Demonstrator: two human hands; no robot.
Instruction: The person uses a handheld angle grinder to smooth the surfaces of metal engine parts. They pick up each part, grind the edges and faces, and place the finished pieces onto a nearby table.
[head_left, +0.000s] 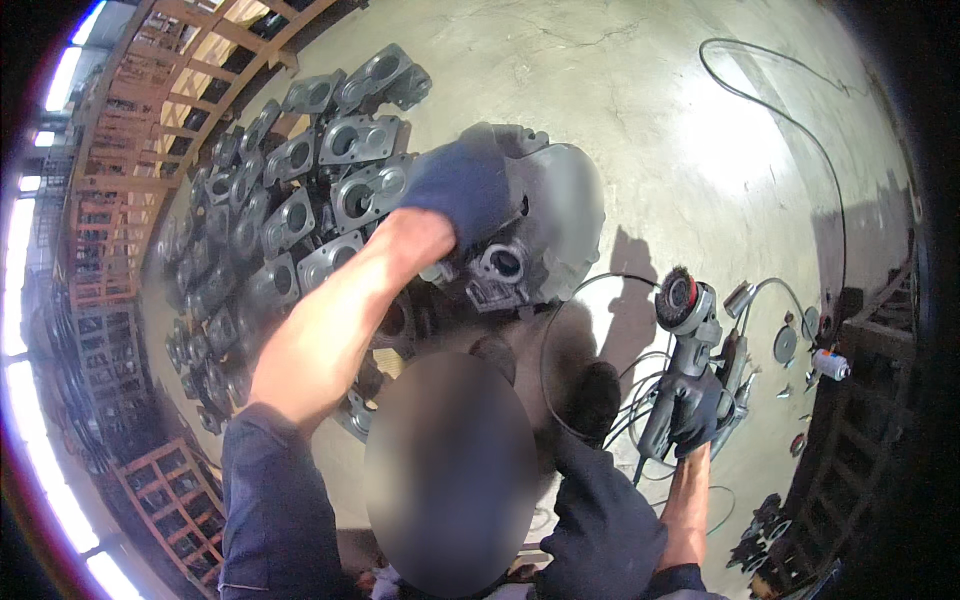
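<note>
My left hand (462,190), in a dark blue glove, grips a large grey metal casting (545,215) by its upper left side and holds it tilted above the floor. The casting has a round flange and a bored port facing me. My right hand (695,415), in a dark glove, is closed on the body of an angle grinder (680,345) fitted with a wire brush wheel, held off to the right of the casting and apart from it. The grinder's black cable loops below it.
Several grey castings (300,190) lie in rows on a pallet at the left. Orange metal racks (130,180) stand behind them. Spare discs and a small can (830,365) lie on the concrete floor at the right, with a long cable (800,120) running across it.
</note>
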